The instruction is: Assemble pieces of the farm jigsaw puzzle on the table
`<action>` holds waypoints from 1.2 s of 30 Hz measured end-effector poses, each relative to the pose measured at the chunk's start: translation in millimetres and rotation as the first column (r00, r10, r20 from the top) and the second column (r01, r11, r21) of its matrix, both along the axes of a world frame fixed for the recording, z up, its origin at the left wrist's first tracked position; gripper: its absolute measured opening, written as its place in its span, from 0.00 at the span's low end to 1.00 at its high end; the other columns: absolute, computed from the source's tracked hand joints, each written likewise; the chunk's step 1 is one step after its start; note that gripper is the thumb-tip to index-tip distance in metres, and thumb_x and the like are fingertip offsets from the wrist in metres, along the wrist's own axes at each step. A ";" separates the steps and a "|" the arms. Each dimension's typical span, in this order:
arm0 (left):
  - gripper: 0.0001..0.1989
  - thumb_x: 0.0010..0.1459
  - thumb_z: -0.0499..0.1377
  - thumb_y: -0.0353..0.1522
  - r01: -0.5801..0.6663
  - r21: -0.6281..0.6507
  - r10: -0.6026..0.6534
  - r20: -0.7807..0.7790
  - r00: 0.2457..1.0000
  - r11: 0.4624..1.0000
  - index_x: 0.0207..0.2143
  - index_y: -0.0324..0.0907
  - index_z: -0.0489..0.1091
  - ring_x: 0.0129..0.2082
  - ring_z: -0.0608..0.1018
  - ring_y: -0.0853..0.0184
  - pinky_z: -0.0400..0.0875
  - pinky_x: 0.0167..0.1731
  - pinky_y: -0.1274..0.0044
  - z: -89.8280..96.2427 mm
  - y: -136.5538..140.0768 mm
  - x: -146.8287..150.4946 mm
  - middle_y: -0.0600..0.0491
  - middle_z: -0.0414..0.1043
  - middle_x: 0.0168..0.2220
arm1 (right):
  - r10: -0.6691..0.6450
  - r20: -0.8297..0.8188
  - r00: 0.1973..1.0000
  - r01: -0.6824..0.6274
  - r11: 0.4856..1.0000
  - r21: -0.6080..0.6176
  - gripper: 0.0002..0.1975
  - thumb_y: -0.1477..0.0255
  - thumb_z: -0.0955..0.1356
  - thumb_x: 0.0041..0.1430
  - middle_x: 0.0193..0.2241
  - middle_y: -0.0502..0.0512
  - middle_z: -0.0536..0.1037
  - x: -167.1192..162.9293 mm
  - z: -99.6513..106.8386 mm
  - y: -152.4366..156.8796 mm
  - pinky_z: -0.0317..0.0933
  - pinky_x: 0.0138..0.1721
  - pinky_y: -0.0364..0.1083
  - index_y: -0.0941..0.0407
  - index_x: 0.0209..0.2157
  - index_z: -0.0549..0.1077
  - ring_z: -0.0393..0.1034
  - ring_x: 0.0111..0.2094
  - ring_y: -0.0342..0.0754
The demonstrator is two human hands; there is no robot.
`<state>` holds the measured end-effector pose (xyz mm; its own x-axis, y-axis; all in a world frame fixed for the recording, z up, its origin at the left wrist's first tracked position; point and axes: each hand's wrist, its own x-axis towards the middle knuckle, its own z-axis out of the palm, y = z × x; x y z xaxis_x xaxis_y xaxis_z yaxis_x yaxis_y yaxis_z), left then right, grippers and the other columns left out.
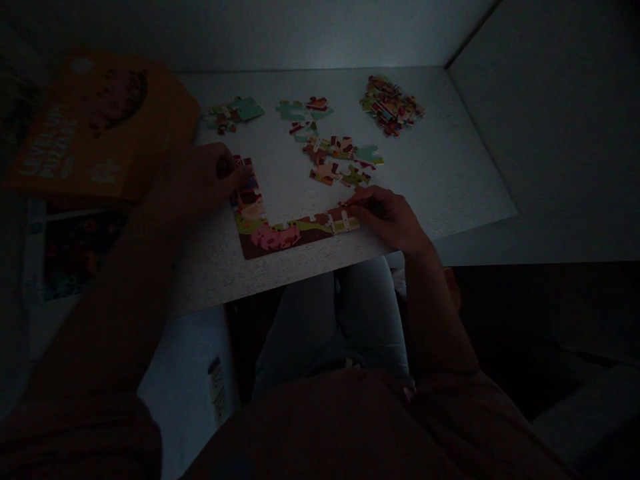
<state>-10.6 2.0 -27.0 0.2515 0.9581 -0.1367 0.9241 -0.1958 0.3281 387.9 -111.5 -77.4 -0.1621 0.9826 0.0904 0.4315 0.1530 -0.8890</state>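
Observation:
A partly joined jigsaw puzzle point(273, 237) forms an L near the desk's front edge, with a pink pig in its corner and a fence piece point(344, 221) towards the right end. At the top of its left side, my left hand point(200, 175) has its fingers curled with the thumb on a red puzzle piece point(245, 161). My right hand point(389, 212) is closed in a pinch at the right end of the bottom row, on a small puzzle piece point(343, 204) mostly hidden by the fingertips. Loose puzzle pieces point(327, 148) lie just behind the L.
A heap of puzzle pieces point(390, 105) sits at the back right, and a small cluster of pieces point(234, 113) at the back left. An orange puzzle box point(165, 100) stands at the left over another box point(36, 247). Walls border the white desk point(450, 180) behind and right.

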 end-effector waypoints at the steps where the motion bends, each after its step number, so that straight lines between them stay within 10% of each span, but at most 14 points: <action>1: 0.24 0.85 0.63 0.52 0.004 0.000 -0.004 0.008 1.000 1.000 0.56 0.39 0.82 0.41 0.76 0.62 0.62 0.42 0.70 -0.6 0.2 -0.6 0.45 0.87 0.52 | -0.003 -0.003 1.000 0.003 1.000 0.001 0.15 0.51 0.83 0.71 0.46 0.53 0.94 -0.6 0.1 -0.7 0.82 0.53 0.58 0.45 0.49 0.91 0.88 0.46 0.59; 16: 0.18 0.79 0.65 0.50 0.013 -0.002 -0.013 0.068 0.998 1.000 0.43 0.47 0.78 0.39 0.80 0.55 0.63 0.39 0.65 -8.5 5.6 -3.5 0.48 0.83 0.40 | -0.310 0.222 0.924 0.264 0.940 0.215 0.15 0.45 0.80 0.74 0.38 0.56 0.87 90.7 -16.8 -4.2 0.76 0.39 0.64 0.38 0.49 0.86 0.79 0.36 0.64; 26: 0.18 0.81 0.63 0.49 -0.061 0.027 0.056 0.174 0.983 0.998 0.43 0.46 0.74 0.38 0.77 0.61 0.62 0.39 0.69 8.0 -2.5 1.7 0.54 0.77 0.37 | -0.326 0.405 0.854 0.182 0.917 0.355 0.18 0.51 0.77 0.77 0.58 0.63 0.85 53.0 -18.7 27.2 0.77 0.62 0.74 0.42 0.60 0.85 0.82 0.53 0.69; 36: 0.20 0.75 0.61 0.53 -0.073 0.125 0.044 0.220 0.974 0.989 0.37 0.50 0.74 0.33 0.75 0.58 0.65 0.40 0.64 17.6 -10.1 4.3 0.52 0.73 0.31 | -0.014 0.351 0.936 -0.126 0.919 0.374 0.15 0.52 0.81 0.76 0.52 0.60 0.86 54.4 12.0 153.8 0.74 0.58 0.64 0.46 0.53 0.87 0.76 0.47 0.60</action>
